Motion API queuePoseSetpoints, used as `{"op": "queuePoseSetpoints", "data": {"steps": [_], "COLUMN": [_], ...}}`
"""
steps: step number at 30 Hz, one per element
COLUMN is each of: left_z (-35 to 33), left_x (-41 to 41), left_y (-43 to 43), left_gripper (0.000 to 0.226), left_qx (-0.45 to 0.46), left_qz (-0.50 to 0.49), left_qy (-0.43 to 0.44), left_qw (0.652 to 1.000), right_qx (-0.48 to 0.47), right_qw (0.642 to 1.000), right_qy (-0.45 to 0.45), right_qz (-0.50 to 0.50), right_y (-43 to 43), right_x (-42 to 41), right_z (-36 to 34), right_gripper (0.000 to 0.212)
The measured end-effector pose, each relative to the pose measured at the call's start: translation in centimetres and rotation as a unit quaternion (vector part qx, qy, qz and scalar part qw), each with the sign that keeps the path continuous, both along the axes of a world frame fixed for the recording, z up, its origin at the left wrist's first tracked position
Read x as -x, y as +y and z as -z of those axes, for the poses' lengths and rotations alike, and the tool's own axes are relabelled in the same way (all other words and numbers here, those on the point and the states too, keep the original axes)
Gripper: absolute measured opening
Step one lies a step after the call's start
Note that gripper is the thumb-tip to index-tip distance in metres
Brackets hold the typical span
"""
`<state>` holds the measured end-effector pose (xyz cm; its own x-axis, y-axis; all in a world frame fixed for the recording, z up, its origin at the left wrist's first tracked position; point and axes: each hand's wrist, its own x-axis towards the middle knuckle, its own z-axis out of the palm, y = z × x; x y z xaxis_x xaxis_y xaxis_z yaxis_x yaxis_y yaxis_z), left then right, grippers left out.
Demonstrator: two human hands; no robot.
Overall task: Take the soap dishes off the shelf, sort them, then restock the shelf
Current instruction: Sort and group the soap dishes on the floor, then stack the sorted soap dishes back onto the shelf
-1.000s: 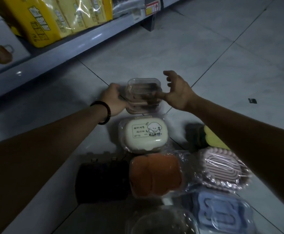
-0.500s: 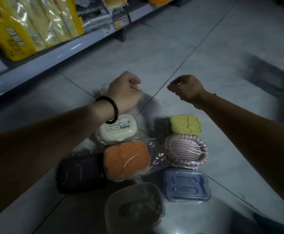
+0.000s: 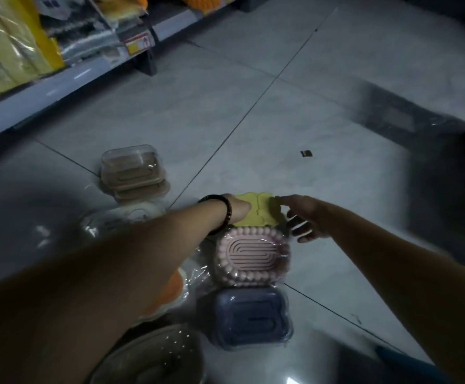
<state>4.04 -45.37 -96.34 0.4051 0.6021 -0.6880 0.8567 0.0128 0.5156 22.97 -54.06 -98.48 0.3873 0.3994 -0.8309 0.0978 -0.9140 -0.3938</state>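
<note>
a yellow soap dish is seen at the far end of a short row of dishes on the tiled floor; whether it is lifted or resting cannot be told. it is flat, pale yellow and wavy-edged, with a groove across its middle. its left edge is met by the left hand, whose fingers are hidden by the dish, so the grip cannot be told; a dark beaded bracelet is worn at that wrist. its right edge is held by the right hand: one fingertip is laid on top of the rim and the other fingers are curled loosely beside and below it.

just beside the yellow one, on the near side, a pink soap dish is laid, oval, ringed with small beads, slotted with dark lines and wrapped in clear film. next in the row a blue-grey soap dish with rounded corners is set. to the left, two brown soap dishes under clear lids are stacked, apart from both hands. a cream soap dish and an orange soap dish are largely hidden by the left forearm. a clear-wrapped dish is blurred at the bottom edge.

the shelf is seen at upper left, loaded with yellow packs and fitted with a price tag. a small dark scrap is seen on the floor.
</note>
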Motion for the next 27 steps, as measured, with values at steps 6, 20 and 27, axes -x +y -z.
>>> {"op": "queuePoseSetpoints", "data": {"steps": [6,20,27], "left_z": [1.3,-7.6,-25.5], "left_x": [-1.3,-0.4,4.3], "left_y": [-0.4,7.1,8.8], "left_gripper": [0.052,0.078,0.046], "left_qx": [0.073,0.137,0.127], "left_qz": [-0.084,-0.291,-0.326], "left_qy": [-0.063,-0.329,-0.351], "left_qw": [0.992,0.888,0.869], "right_qx": [-0.065,-0.318,-0.307], "right_qw": [0.996,0.938,0.934], "right_qy": [0.066,0.021,0.099], "right_qz": [0.018,0.138,0.154], "right_y": [0.1,8.1,8.9], "right_x": [1.0,2.5,7.0], "right_z": [2.2,-12.7,-31.3], "right_gripper": [0.05,0.064,0.023]}}
